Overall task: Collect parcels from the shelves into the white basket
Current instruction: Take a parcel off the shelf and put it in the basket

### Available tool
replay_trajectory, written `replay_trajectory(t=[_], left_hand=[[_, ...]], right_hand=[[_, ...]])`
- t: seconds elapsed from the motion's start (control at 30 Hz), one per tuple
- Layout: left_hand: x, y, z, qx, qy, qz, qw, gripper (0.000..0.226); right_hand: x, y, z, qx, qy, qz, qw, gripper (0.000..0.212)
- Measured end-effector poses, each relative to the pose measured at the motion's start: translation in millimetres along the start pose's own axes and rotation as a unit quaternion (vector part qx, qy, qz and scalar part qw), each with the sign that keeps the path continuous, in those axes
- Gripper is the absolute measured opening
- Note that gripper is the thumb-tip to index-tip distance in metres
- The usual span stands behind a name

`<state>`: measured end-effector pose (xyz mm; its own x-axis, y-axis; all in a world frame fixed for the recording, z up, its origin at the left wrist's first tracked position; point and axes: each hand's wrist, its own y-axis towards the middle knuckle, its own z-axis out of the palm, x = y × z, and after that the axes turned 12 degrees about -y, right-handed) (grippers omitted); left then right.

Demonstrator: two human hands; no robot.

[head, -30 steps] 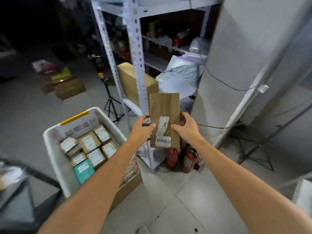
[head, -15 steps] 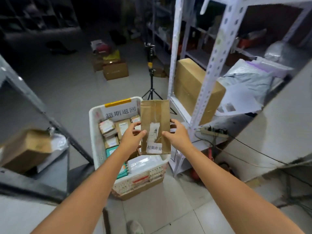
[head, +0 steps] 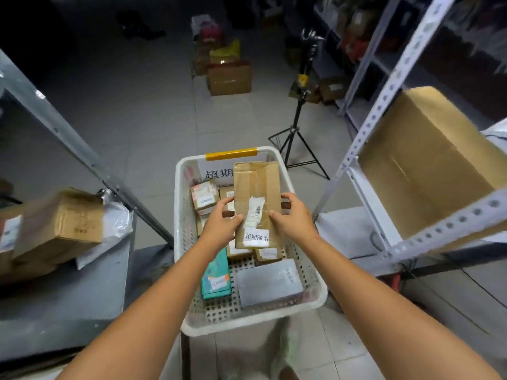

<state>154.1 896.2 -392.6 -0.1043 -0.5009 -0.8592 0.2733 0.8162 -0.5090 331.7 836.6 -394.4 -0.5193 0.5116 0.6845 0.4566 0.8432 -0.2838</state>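
A flat brown cardboard parcel [head: 256, 187] with white labels is held upright between both hands, directly above the white basket [head: 181, 215]. My left hand [head: 219, 224] grips its left edge and my right hand [head: 292, 218] grips its right edge. The perforated basket has a yellow handle at its far rim and a white sign inside. Several small boxes, a teal packet [head: 215, 278] and a grey flat parcel [head: 269, 282] lie in it. The held parcel hides part of them.
A white metal shelf on the right carries a large cardboard box [head: 428, 165]. On the grey shelf at the left sit a brown box [head: 59, 223] and a white bag. A black tripod [head: 297, 127] stands beyond the basket, with more boxes [head: 229, 78] on the floor.
The view has swung left from the right-hand shelf to over the basket. Both hands carried the brown parcel along, and it now hangs above the basket's middle.
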Motion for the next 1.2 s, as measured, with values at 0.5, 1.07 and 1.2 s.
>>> replay_trajectory(t=[0.5,1.07,1.2], left_hand=[[108,228,-27,-0.092,0.019,-0.066,0.993,0.061],[191,323,-31,-0.151,-0.028,-0.05,0.987,0.049],[192,329,-37,-0.156,-0.048,-0.044,0.986,0.053]], right_hand=[[-66,218,146,0.103,-0.048,0.02,0.993,0.05],[-118,299,233,0.095,-0.066,0.047,0.992,0.047],[-111,309,240,0.09,-0.082,0.026,0.992,0.049]])
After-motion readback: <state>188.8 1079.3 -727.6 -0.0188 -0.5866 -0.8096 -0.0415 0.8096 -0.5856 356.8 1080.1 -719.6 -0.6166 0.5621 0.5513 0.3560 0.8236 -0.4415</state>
